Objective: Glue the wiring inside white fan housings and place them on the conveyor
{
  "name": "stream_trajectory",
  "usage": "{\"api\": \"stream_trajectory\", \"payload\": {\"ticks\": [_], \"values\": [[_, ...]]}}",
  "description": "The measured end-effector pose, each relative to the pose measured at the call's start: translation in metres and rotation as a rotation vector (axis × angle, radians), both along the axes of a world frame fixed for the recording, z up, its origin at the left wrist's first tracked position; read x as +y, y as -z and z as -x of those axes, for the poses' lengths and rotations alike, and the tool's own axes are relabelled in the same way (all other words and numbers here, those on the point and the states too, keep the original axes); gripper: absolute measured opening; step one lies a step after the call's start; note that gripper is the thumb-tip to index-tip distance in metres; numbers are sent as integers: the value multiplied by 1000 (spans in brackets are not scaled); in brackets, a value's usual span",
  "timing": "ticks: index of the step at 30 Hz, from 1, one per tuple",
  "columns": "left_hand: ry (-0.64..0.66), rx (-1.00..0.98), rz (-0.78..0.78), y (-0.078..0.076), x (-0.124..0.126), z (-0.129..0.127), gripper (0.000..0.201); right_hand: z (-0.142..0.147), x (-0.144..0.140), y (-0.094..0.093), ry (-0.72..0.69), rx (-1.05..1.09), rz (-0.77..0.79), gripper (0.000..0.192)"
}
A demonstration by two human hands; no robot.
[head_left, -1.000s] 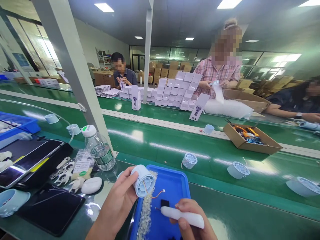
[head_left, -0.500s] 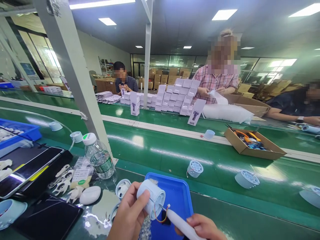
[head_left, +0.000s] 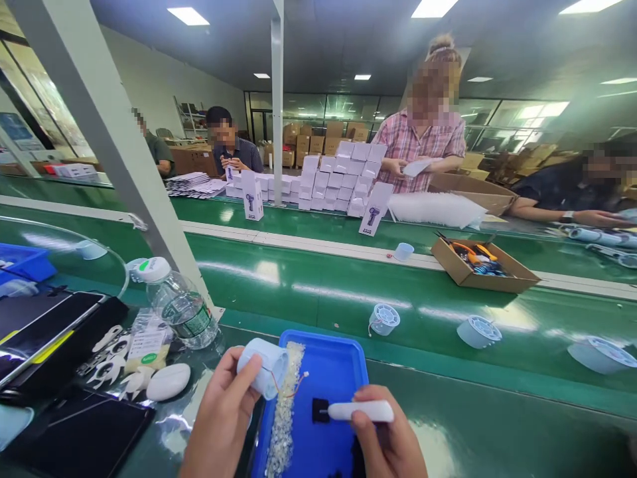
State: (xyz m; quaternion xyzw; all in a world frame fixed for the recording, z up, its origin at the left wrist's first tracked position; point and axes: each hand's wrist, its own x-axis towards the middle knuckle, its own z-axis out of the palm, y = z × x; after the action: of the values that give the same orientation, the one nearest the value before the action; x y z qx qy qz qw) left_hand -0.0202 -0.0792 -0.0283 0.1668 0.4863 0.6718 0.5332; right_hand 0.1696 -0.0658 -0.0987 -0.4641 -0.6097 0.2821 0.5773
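Two hands are at work over the blue tray (head_left: 343,345), used here as the landmark. Left hand (head_left: 223,418) is closed round a pale blue fan shell (head_left: 263,367), held above the tray's left rim, open end turned right, with thin red-orange wires (head_left: 293,384) trailing from it toward the tray's middle. Right hand (head_left: 385,441) is clamped on a white handle (head_left: 361,411), lying level over the tray's near half, its tip touching or just beside a small black part (head_left: 320,410); contact cannot be told. Change: half a second ago the handle tip sat right at the shell's mouth by the wires; now the two pieces are apart, shell drawn back left, handle dropped lower and flatter. Judged: the joining of shell and handle is not made at this moment, and the wire end hangs free. A second ago the shell faced the camera with its grille showing; now it is seen from the side. A strip of clear granules (head_left: 283,405) lies along the tray's left side. Left of the tray: a water bottle (head_left: 179,309) and a white oval piece (head_left: 168,382). Beyond the tray, on the green belt (head_left: 318,292), lie two more shells (head_left: 384,318).
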Motion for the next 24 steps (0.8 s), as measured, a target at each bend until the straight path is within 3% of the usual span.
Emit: {"api": "stream_trajectory", "payload": {"ticks": [7,15,20,24], "values": [[-91,76,34,3,1,13,22,5,5,14,-147,-85,96,22],[-54,90,38,6,1,11,18,6,5,11,-274,-185,19,14],[-24,88,22,5,0,12,17,5,7,7,-437,-318,-106,11],[-8,73,49,3,-2,13,17,3,12,4,-389,-272,-101,7]]}}
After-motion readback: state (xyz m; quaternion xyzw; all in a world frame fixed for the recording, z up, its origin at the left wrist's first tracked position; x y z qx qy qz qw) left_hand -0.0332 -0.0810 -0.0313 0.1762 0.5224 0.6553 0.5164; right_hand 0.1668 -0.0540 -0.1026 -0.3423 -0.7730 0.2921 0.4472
